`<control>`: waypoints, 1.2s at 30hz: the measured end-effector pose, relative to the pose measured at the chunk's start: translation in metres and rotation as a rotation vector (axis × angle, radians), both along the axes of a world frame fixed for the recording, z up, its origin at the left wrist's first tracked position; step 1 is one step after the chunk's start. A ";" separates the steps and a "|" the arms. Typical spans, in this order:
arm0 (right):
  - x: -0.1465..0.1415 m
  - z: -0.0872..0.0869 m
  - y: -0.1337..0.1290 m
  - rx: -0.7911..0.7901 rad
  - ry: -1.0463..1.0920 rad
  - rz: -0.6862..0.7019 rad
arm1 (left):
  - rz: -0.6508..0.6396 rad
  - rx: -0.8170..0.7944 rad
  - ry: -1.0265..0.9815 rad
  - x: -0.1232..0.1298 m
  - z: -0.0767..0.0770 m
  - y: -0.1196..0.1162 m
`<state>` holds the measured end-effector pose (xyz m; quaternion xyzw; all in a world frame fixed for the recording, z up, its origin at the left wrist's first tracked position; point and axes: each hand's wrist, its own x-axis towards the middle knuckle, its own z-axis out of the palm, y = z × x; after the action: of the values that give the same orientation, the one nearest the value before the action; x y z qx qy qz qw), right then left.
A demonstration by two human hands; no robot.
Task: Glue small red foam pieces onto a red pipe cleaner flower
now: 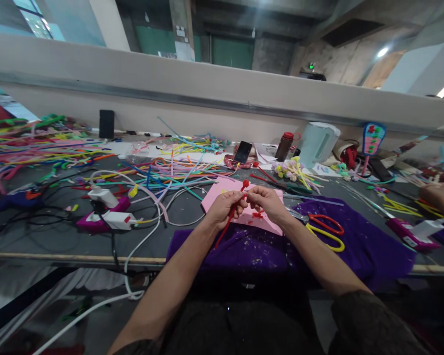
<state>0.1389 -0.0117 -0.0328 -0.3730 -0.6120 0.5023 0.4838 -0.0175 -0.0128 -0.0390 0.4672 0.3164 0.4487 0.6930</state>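
Observation:
My left hand [227, 206] is closed around a red pipe cleaner [225, 230], whose long tail hangs down toward the purple cloth [244, 256]. A round red tip [245, 183] sticks up above the fingers. Close against it, my right hand [262, 199] pinches at the same piece; the exact spot between the fingertips is hidden. Beneath both hands lies a pink sheet [214, 192] with short red bits [258, 214] on it. Scissors with red and yellow handles [327, 229] rest on the cloth, right of my right forearm.
Pipe cleaners of many colours [40, 148] cover the back and left. Power strips [107, 217] and a white cable [151, 236] lie at left. Behind stand a phone [243, 152], a brown bottle [284, 147] and a pale blue jug [318, 143]. Another person's hand [438, 197] shows at far right.

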 end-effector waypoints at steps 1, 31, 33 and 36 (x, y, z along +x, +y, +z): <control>0.000 0.000 0.000 -0.001 0.004 -0.002 | 0.006 -0.012 -0.002 0.000 0.000 0.000; 0.004 -0.007 0.000 -0.039 0.062 0.047 | 0.045 0.016 0.024 0.000 0.001 -0.003; 0.005 -0.007 0.001 -0.058 0.114 0.043 | 0.053 0.001 0.026 -0.001 0.001 -0.002; 0.005 -0.007 0.001 -0.023 0.103 0.002 | 0.043 -0.004 0.022 -0.001 0.000 -0.001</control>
<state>0.1444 -0.0108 -0.0403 -0.3515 -0.5809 0.5281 0.5099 -0.0188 -0.0139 -0.0389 0.4637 0.3351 0.4577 0.6806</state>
